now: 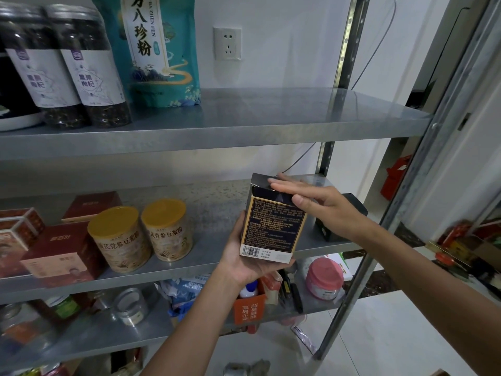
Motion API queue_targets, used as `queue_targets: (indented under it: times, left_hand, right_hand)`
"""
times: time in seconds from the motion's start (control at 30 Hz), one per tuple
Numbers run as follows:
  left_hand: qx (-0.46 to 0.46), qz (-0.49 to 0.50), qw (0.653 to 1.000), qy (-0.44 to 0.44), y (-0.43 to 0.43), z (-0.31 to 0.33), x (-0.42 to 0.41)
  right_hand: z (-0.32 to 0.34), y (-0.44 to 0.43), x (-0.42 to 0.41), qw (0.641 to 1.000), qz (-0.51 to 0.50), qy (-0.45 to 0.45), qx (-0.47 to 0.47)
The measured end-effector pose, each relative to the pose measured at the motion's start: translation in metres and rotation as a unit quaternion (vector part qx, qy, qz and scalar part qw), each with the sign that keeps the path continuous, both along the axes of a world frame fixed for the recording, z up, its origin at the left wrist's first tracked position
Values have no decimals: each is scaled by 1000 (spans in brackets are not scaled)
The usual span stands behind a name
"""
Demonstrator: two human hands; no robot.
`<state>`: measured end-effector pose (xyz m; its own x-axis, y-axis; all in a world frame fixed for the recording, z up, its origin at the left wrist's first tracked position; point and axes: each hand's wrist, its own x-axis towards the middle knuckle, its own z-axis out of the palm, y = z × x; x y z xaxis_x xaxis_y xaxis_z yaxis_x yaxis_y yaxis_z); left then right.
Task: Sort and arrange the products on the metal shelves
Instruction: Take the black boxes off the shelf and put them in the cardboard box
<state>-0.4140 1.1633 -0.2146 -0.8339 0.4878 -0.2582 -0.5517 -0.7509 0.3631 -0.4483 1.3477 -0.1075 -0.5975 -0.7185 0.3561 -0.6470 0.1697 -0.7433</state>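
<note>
Roughly halfway, I'd say: the low shelf (81,340) nearest me is a jumble and needs doing. The middle shelf (214,240) has yellow-lid tins (119,237) and red boxes (62,248) grouped at its left end, and the top shelf (271,115) has dark jars (89,71) and a teal pouch (160,50) lined up. The dark box (271,229) is in the air, before the middle shelf's front edge near its right end. My left grip (238,256) is clamped round its base; my right grip (311,204) lies flat, fingers straight, pressing the top flap
</note>
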Motion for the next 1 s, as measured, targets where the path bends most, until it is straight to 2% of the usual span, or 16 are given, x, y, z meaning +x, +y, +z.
queue_targets:
  times: [0.27,0.5,0.7,0.77,0.87,0.93,1.0]
  left_hand:
    - [-15,8,1000,17,-4,1,0]
    - [19,-4,1000,19,-3,3,7]
    - [-23,2,999,25,-6,5,6]
    - [-30,22,999,20,-4,4,5]
    - [-46,64,997,16,3,7,3]
    - [-60,114,992,14,7,8,4]
    - [-98,192,976,28,13,7,4]
  right_hand:
    - [11,-5,-2,1000,7,17,20]
    - [-1,-9,6,1000,2,15,27]
    - [-2,0,13,998,-19,36,53]
    - [2,-1,16,992,-47,96,60]
    - [-6,-9,24,967,-103,201,119]
    - [-21,-15,33,960,-157,213,97]
    - [-33,-19,40,957,-234,166,40]
